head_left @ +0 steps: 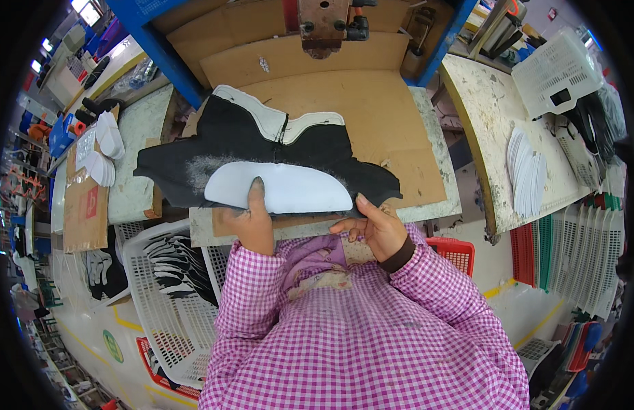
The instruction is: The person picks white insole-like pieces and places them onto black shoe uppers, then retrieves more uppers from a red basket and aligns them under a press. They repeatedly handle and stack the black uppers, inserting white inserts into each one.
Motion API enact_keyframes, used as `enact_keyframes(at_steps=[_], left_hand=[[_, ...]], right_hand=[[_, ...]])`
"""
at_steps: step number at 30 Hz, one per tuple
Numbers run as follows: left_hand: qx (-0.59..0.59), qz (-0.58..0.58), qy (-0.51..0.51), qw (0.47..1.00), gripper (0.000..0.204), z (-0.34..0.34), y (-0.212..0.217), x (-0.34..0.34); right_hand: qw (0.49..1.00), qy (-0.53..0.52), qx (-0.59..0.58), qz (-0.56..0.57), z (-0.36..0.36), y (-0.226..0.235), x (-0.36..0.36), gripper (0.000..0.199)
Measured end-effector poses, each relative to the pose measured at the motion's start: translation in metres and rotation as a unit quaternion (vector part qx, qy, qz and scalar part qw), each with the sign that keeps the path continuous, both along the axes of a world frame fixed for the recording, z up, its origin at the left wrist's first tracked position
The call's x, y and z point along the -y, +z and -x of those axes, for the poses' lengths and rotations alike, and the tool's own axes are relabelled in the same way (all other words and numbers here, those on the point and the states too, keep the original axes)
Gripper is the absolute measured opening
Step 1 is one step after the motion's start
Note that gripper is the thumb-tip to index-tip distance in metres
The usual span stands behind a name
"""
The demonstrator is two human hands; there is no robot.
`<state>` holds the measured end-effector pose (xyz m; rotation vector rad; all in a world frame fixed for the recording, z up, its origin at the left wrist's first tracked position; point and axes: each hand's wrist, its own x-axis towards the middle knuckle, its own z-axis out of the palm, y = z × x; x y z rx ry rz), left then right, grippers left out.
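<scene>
A black fabric cut piece [290, 158] with white trim along its far edge lies spread on the board in front of me. On its near side rests a smooth white half-oval pad [279, 186]. My left hand [252, 222] grips the pad's near edge, thumb pressed on top and the other fingers hidden underneath. At the pad's right end, my right hand [378, 229] has its thumb against the black fabric. Its other fingers are loosely bent below the edge, apart from the thumb.
A blue-framed machine [168, 51] with a metal head [322, 27] stands over the cardboard-covered board [392, 123]. White pads [525, 171] lie on the right table; more white pieces [102, 154] sit at left. A white basket [170, 328] of black-and-white pieces stands low left, a red basket [460, 253] low right.
</scene>
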<state>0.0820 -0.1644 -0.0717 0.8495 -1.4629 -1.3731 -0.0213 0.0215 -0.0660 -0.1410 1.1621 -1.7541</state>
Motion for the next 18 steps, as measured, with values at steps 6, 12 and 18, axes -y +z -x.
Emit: enact_keyframes(at_steps=[6,12,18], left_hand=[[0.096,0.205,-0.004,0.974,0.026,-0.002,-0.036,0.004],[0.272,0.433,0.002,0.859,0.025,-0.005,-0.07,-0.001],[0.277,0.44,0.009,0.854,0.024,-0.008,-0.08,0.0]], right_hand=[[0.996,-0.026,-0.077,-0.047,0.003,-0.009,-0.009,0.038],[0.972,0.126,-0.049,-0.19,0.015,-0.017,-0.017,0.05],[0.767,0.295,-0.561,-0.093,-0.002,0.011,-0.011,0.03]])
